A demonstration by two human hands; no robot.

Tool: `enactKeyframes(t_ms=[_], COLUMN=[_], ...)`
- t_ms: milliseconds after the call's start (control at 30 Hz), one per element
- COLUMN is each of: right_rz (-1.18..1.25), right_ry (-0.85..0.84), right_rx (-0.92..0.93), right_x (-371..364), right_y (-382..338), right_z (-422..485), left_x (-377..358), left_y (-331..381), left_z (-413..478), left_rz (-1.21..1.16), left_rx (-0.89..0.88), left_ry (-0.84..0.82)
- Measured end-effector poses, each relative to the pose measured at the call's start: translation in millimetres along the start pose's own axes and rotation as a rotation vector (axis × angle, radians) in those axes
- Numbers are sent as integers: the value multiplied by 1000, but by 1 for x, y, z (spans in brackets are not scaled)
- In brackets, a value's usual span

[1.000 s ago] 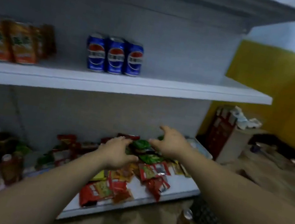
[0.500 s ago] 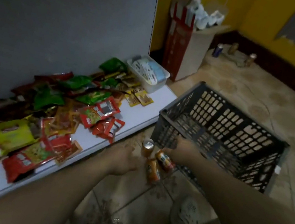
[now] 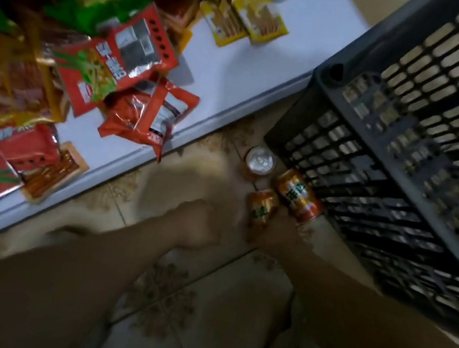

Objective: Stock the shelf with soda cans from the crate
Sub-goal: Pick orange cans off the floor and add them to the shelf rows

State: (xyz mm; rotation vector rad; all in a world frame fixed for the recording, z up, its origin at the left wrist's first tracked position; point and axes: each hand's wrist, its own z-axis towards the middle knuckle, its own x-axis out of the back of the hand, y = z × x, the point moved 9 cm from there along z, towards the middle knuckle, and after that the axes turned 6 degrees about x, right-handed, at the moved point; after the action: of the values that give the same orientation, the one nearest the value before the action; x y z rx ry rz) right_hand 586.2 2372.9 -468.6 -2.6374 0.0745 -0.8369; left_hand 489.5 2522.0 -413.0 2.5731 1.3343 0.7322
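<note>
Orange soda cans [image 3: 298, 196]: 3, frame centre. Crate [image 3: 412, 138]: 1, right. Hands: 2, left hand [image 3: 198, 223], right hand [image 3: 276, 234]. Yellow packets [image 3: 264, 20]: at least 2, top centre. Red and green snack packets [image 3: 112, 67]: many, blurred, uncountable.

One head-worn camera looks steeply down, close over the floor [image 3: 228, 311], between the shelf [image 3: 239, 77] front edge and the crate [image 3: 411, 144] corner.

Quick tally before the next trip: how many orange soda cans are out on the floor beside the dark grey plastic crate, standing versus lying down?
Orange soda can standing upright: 1
Orange soda cans lying on their sides: 2
Total: 3
</note>
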Motion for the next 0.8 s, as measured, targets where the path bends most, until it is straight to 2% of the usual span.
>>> enactKeyframes(t_ms=[100,200,267,333,433,533,700,800], right_rz=[47,315,459,586,756,834,793,697], right_ry=[72,39,55,27,47,79,115,151], right_rx=[-88,-99,-89,-36,151,311,583,829], right_x=[-3,-9,-3,9,40,65,111,138], right_y=[5,0,-12,-44,-98,-154,-250,-313], right_z=[6,-2,-22,-58,-119,-188,-310,-390], left_x=[-20,-24,-15,1,23,54,102,123], left_y=[-19,-23,-17,-8,7,22,18,2], left_z=[4,-13,-37,-71,-136,-214,-358,-435], left_rz=[-75,-103,-215,-299,-530,-648,-801,-846], left_rx=[53,92,97,47,13,-151,-320,-387], left_ry=[-38,-41,-44,28,114,316,624,765])
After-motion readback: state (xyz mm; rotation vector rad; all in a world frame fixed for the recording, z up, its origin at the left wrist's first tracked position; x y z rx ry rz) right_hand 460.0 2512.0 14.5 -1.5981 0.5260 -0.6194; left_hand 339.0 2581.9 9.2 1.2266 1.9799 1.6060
